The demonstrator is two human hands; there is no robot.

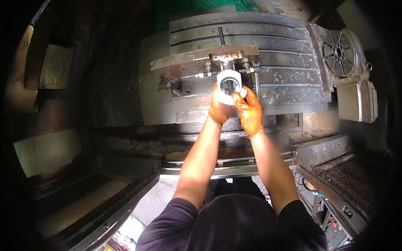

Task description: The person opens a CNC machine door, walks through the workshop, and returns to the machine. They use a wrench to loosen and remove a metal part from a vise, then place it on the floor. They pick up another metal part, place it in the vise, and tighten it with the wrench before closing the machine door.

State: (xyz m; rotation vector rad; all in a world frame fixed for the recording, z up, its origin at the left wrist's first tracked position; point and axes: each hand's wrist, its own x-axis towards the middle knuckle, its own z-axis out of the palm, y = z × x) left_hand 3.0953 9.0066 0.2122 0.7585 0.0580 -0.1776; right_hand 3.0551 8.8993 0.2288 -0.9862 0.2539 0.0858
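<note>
Grip is two-handed and closed: orange-gloved left hand (221, 109) cups the left near side of a thick, silver-white metal ring (226, 74) with a wide round bore; orange-gloved right hand (250, 113) is pinched in at its right near edge. Largest first: grey T-slotted metal desk (289, 58) under it all; dark round slotted metal disc (341, 56) at far right; long brownish-grey metal bar (188, 60) across the desk, beyond the ring. Ring is mid-desk, between both hands; can't tell if anything below supports it. Slim grey spanner-shaped metal tool (257, 83) to its right. Smallest: pale blocky piece (243, 93) at the right fingertips, maybe separate from the ring, unclear. Handling, judged: ring looks rigid, fairly heavy, not fragile; smooth faces likely slick if oily. Best hold: outer wall, left and right, fingers off the bore edge.
</note>
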